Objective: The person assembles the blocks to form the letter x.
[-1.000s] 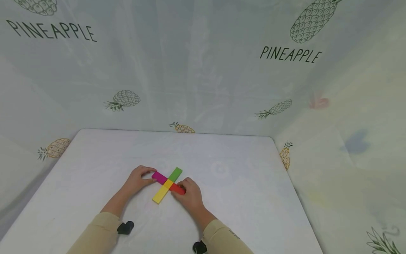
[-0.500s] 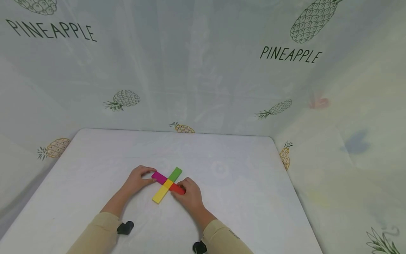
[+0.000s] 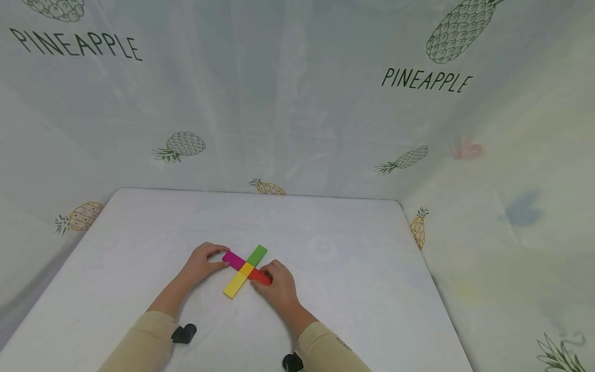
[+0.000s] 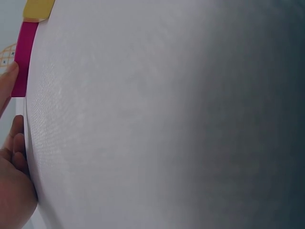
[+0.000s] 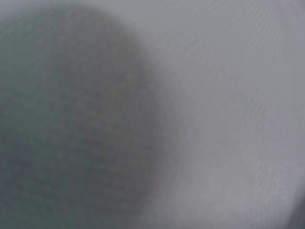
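Observation:
Four-armed and flat on the table, a cross is formed by a magenta block, a green block, a red block and a yellow block. Yellow also fills the centre. My left hand pinches the outer end of the magenta block between thumb and fingers. On the other side, my right hand holds the red block, its fingers covering part of that block's outer end. The left wrist view shows the magenta block meeting a yellow piece. Neither hand nor blocks appear in the right wrist view.
A white tabletop with rounded far corners carries the blocks. Behind it hangs a pale curtain printed with pineapples, continuing along both sides. Dark wrist devices sit at both beige sleeves.

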Available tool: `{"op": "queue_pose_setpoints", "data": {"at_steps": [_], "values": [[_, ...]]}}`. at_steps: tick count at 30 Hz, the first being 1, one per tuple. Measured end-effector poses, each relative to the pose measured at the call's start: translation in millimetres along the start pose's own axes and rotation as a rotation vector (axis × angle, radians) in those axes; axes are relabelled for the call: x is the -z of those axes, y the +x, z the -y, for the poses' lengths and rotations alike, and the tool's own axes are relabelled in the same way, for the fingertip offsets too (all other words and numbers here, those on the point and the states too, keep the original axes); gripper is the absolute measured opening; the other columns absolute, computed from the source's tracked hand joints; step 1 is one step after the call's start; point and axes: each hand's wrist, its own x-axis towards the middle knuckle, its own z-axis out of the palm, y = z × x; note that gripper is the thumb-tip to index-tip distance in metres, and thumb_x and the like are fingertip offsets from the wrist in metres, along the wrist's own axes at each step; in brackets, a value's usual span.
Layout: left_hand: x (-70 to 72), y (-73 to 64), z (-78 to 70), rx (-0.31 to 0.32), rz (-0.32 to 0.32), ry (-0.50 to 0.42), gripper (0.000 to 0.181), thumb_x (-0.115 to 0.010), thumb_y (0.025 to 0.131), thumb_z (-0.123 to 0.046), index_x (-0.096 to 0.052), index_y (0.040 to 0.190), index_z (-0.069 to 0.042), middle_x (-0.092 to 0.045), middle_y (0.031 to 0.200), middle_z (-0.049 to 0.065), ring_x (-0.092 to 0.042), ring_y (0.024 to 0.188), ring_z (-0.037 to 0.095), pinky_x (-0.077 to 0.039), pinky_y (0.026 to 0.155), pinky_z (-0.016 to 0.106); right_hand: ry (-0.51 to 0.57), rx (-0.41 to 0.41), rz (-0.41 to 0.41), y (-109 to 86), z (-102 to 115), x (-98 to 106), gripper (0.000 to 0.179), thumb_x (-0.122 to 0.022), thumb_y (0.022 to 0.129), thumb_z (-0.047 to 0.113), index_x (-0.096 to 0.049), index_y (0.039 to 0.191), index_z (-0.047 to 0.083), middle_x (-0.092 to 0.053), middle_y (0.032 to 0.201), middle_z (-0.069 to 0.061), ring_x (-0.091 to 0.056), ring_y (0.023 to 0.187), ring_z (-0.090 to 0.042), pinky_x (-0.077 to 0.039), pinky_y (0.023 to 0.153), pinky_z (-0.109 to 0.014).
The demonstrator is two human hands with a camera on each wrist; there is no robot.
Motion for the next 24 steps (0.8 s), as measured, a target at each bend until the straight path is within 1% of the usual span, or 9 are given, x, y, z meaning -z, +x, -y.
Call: {"op": "queue_pose_setpoints", "data": {"at_steps": [6,10,15,20,24], "values": [[3.1,-0.6,0.1,-0.014,0.005,0.010,0.041,-0.081,0.081,-0.023,-0.069,0.119,-0.014,-0.060,0.111,0.008,-0.053,0.107,0.029,-0.043,0.093,0.050,-0.001,-0.002,-0.002,-0.6,3.2,1.0,0.027,-0.078,0.081,0.040,-0.068,0.097,0.021,-0.052,0.087,0.015,-0.048,0.079,-0.003,-0.045,0.067,-0.020],[4.9,-1.2,-0.4,-0.012,0.016,0.025,0.046,-0.081,0.080,-0.024,-0.067,0.122,-0.014,-0.060,0.113,0.009,-0.053,0.109,0.030,-0.043,0.095,0.052,-0.010,0.010,-0.012,-0.6,3.6,1.2,0.027,-0.078,0.081,0.041,-0.068,0.097,0.021,-0.052,0.086,0.015,-0.048,0.079,-0.003,-0.045,0.067,-0.020],[6.2,-0.7,-2.5,-0.001,0.040,0.036,0.054,-0.082,0.080,-0.025,-0.061,0.128,-0.011,-0.058,0.113,0.010,-0.051,0.107,0.030,-0.044,0.094,0.050,-0.003,0.005,-0.013,-1.1,3.2,2.7,0.027,-0.077,0.082,0.041,-0.068,0.097,0.021,-0.052,0.086,0.015,-0.048,0.078,-0.003,-0.045,0.067,-0.019],[6.5,-2.7,-5.8,0.027,0.053,0.027,0.061,-0.082,0.079,-0.026,-0.057,0.133,-0.011,-0.058,0.117,0.011,-0.051,0.110,0.031,-0.044,0.096,0.050,0.020,-0.005,-0.010,-0.9,2.8,3.4,0.029,-0.076,0.082,0.042,-0.068,0.100,0.021,-0.053,0.087,0.015,-0.049,0.079,-0.003,-0.046,0.068,-0.020],[5.9,-8.7,-8.8,0.067,0.068,0.008,0.065,-0.082,0.079,-0.027,-0.054,0.136,-0.012,-0.056,0.121,0.012,-0.051,0.111,0.031,-0.044,0.096,0.050,0.039,-0.015,0.002,-2.3,2.1,2.5,0.032,-0.076,0.082,0.042,-0.068,0.105,0.021,-0.054,0.090,0.015,-0.050,0.081,-0.004,-0.047,0.070,-0.021]]}}
